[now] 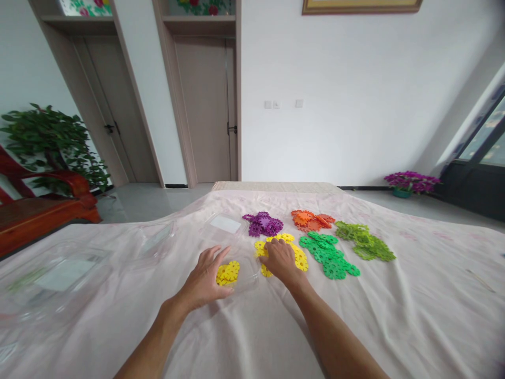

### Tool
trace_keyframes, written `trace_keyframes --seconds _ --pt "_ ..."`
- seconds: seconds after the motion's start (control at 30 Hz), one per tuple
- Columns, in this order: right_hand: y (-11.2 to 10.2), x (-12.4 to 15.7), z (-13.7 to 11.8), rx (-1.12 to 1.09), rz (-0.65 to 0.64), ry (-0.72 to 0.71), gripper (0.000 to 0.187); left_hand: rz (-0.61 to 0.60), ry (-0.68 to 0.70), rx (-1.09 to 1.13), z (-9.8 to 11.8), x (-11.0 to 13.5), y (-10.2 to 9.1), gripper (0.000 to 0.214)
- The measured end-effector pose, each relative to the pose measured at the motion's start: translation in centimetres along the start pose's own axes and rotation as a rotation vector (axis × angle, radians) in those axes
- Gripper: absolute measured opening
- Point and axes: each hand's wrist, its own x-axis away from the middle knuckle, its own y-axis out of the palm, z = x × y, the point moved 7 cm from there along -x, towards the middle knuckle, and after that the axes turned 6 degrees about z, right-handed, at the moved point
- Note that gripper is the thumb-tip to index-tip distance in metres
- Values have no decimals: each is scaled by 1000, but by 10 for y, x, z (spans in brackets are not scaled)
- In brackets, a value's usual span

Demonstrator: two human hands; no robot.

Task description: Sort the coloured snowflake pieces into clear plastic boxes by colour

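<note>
My left hand (205,276) rests flat with fingers spread on the rim of a clear plastic box (246,281) that holds several yellow snowflake discs (228,272). My right hand (281,260) lies palm down on the yellow disc pile (298,255) on the cloth, its fingers curled over the discs at the box's right edge. Whether it grips any disc is hidden. Purple discs (263,224), orange discs (311,219), dark green discs (329,255) and light green discs (365,241) lie in separate heaps beyond and to the right.
A pale pink cloth (414,316) covers the table. More clear plastic boxes sit at the left (63,276) and behind (224,225). A red wooden bench (43,208), a leafy plant (51,142) and two doors stand beyond.
</note>
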Motion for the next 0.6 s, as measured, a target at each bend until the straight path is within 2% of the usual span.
trace_keyframes --seconds 0.17,0.33,0.5,0.6 --pt "3 -1 -4 -4 -2 -25 27 -12 -7 -6 1 0 0 101" --pt "0 -2 -2 -101 68 -16 23 -2 2 -2 1 0 0 100" --pt "-4 -5 7 -358 100 85 9 -10 -4 -8 2 0 -1 101" --pt "-20 -7 13 -579 209 172 14 -15 -11 -10 3 0 -2 101"
